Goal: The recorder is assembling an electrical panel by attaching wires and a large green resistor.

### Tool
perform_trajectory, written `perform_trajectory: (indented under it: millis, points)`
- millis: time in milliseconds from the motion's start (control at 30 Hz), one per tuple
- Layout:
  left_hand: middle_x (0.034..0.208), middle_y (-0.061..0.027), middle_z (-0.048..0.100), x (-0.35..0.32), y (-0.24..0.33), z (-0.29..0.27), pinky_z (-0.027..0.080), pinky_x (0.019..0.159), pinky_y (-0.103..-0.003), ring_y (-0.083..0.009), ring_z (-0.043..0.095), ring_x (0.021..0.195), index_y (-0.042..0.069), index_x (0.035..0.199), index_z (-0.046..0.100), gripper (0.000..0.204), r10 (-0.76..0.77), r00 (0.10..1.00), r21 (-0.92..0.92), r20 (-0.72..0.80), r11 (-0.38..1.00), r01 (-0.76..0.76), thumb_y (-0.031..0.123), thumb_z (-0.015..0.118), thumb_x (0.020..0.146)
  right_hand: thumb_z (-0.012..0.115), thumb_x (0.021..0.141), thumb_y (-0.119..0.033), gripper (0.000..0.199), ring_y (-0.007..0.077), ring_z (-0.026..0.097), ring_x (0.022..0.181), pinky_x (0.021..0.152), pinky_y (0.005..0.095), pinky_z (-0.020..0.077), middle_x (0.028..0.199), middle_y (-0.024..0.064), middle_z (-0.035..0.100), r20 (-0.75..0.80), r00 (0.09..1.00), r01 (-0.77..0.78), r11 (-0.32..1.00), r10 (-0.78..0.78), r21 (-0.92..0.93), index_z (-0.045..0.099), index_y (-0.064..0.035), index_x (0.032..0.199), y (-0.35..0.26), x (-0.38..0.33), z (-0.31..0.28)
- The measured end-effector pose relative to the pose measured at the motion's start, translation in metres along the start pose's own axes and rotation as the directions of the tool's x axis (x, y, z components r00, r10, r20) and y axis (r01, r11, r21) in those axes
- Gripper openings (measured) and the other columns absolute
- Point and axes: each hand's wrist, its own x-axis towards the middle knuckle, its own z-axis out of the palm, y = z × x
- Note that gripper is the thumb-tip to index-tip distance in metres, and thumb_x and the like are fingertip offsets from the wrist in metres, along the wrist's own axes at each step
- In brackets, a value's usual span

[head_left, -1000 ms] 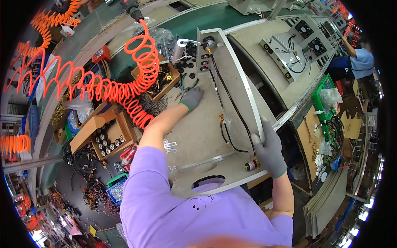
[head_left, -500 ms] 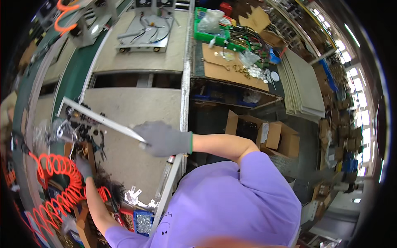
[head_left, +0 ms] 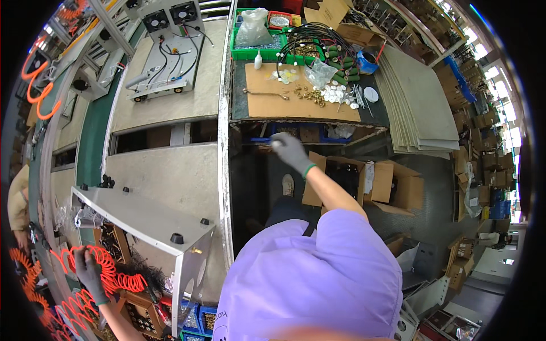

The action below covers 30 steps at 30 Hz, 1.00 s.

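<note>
A grey metal housing [head_left: 142, 213] rests on the bench in front of me, with black rubber feet [head_left: 177, 238] on its upper face and a brass fitting [head_left: 197, 250] on its near side. My left hand [head_left: 91, 278], in a grey glove, is left of the housing among the loops of a red coiled hose [head_left: 105, 264]. Its fingers look apart; a firm hold on the hose cannot be made out. My right hand [head_left: 291, 152], also gloved, is in the air right of the bench edge, away from the housing. Its fingers point left, loosely bent, with nothing visible in them.
Farther up the bench stands a chassis [head_left: 170, 62] with fans and loose wires. A side table holds cardboard [head_left: 273, 102] with small fittings, green bins [head_left: 244, 54] and black cables [head_left: 313, 40]. Open cartons [head_left: 392, 184] sit on the floor at right. Parts bins [head_left: 207, 320] lie below the housing.
The housing has turned over and now lies across the bench, feet up. My right hand has let go of it and swung right. My left hand has moved down and left to the hose.
</note>
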Motion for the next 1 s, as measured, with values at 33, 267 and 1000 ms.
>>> perform_trajectory:
  millis: [33, 267, 1000]
  points:
    - [0.086, -0.0005, 0.056, 0.008, 0.022, -0.002, 0.041, 0.069, -0.021, -0.0082, 0.048, 0.076, 0.000, 0.103, 0.058, 0.017, 0.008, 1.000, 0.006, 0.000, 1.000, -0.008, 0.008, 0.050, 0.090, 0.059, 0.079, -0.021, 0.027, 0.0291, 0.062, 0.094, 0.083, 0.0368, 0.0480, 0.099, 0.0160, 0.064, -0.103, 0.994, -0.039, 0.995, 0.029, -0.097, 0.062, -0.0053, 0.101, 0.042, 0.013, -0.019]
    - [0.093, -0.0024, 0.058, 0.067, 0.224, 0.072, 0.043, 0.072, -0.021, -0.0085, 0.051, 0.082, 0.000, 0.105, 0.058, 0.017, 0.328, 0.944, -0.008, 0.040, 0.945, -0.327, 0.007, 0.051, 0.091, 0.061, 0.080, -0.026, 0.029, 0.0338, 0.062, 0.089, 0.080, 0.0397, 0.0477, 0.089, 0.0199, 0.065, -0.533, 0.781, -0.449, 0.886, 0.326, -0.117, 0.063, -0.0008, 0.096, 0.197, 0.070, -0.164]
    - [0.096, -0.0140, 0.059, 0.014, 0.621, 0.661, 0.048, 0.071, -0.042, -0.0346, 0.058, 0.083, 0.008, 0.093, 0.061, 0.016, 0.726, 0.371, -0.509, 0.579, 0.678, -0.531, 0.012, 0.053, 0.081, 0.063, 0.077, -0.030, 0.031, 0.0351, 0.061, 0.071, 0.063, 0.0410, 0.0461, 0.072, 0.0187, 0.063, -0.198, 0.816, -0.531, 0.839, 0.544, 0.117, 0.061, 0.0016, 0.076, 0.222, 0.083, -0.219]
